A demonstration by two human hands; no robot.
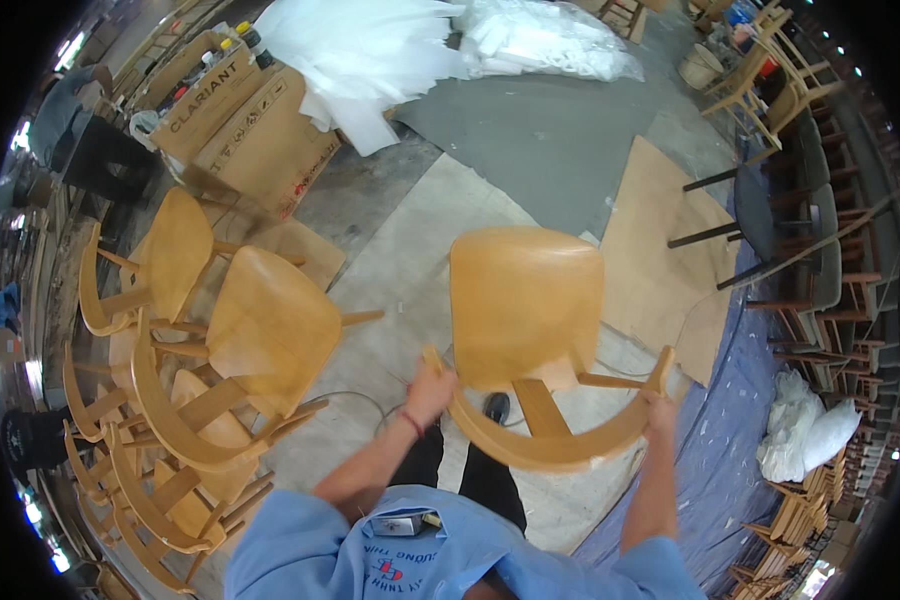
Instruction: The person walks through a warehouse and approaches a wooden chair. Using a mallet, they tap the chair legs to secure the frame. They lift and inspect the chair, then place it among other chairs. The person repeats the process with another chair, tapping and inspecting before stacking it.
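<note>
A light wooden chair (526, 300) with a broad seat and a curved backrest rail stands in front of me, its back toward my body. My left hand (432, 392) is closed around the left end of the curved rail. Around the right end, the fingers of my right hand (658, 412) are wrapped too. A flat wooden strut (542, 408) joins the seat to the rail. The seat hides most of the chair's legs.
Several similar wooden chairs (275, 330) crowd together on the left. Behind them are a cardboard box (235, 125) with bottles and a bending person (85, 135). White foam sheets (360, 50) lie ahead. Dark-legged chairs (755, 210) and a blue tarp (685, 450) are at right; a cable crosses the floor.
</note>
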